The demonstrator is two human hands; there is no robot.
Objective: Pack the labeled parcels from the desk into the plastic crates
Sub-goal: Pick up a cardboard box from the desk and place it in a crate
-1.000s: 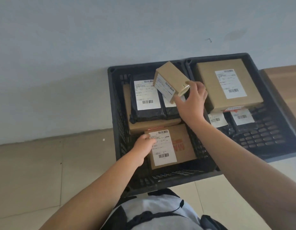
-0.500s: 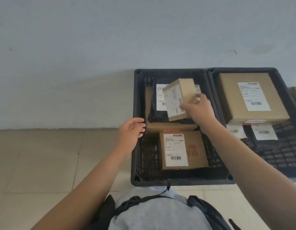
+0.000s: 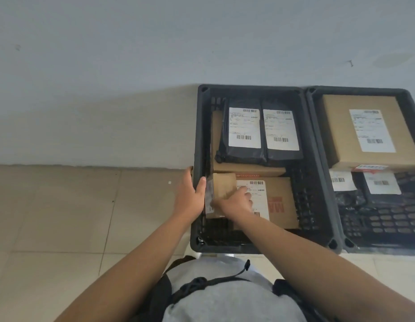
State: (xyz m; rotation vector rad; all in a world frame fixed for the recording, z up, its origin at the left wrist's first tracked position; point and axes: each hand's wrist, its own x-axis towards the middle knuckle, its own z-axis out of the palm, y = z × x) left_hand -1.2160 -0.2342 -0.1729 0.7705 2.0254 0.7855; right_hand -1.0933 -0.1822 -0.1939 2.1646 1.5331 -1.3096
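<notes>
Two dark plastic crates stand side by side on the floor against the wall. In the left crate point(image 3: 318, 187) lie two black labeled bags point(image 3: 243, 133) on a flat brown box, and a labeled cardboard box point(image 3: 281, 201) in front. My right hand point(image 3: 236, 203) holds a small cardboard parcel point(image 3: 222, 187) standing on edge by the crate's left wall, its label facing left. My left hand point(image 3: 190, 194) grips the left rim of that crate, thumb inside.
The right crate point(image 3: 404, 240) carries a large labeled cardboard box point(image 3: 341, 126) over two black labeled bags point(image 3: 381, 184). Beige floor tiles point(image 3: 62, 217) spread to the left. A grey wall point(image 3: 132, 66) rises behind the crates.
My right hand has brought the small parcel down from above the black bags into the crate's front-left corner. My left hand moved onto the crate's left rim.
</notes>
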